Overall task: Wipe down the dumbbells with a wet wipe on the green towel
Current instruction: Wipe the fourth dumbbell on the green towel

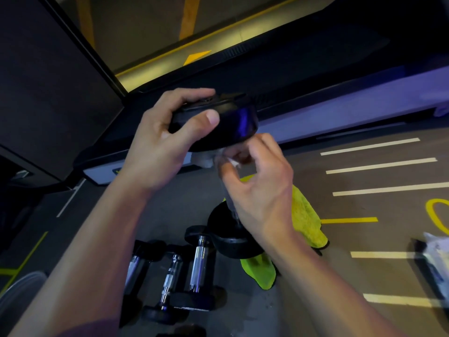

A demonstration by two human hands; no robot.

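Three spare dumbbells (pixel 170 276): flat on floor, below and left of both grips, chrome handles side by side.
Left hand (pixel 160 152): clamped over upper head of held dumbbell (pixel 218 122), thumb across rim, fingers curled over top.
Held dumbbell: upright, lower head standing on green towel (pixel 306 215), directly beneath grips.
Right hand (pixel 260 190): fingers pinched on wet wipe (pixel 232 162), wrapped at handle just under upper head.
White packet (pixel 437 251): far right of grips, blurred.
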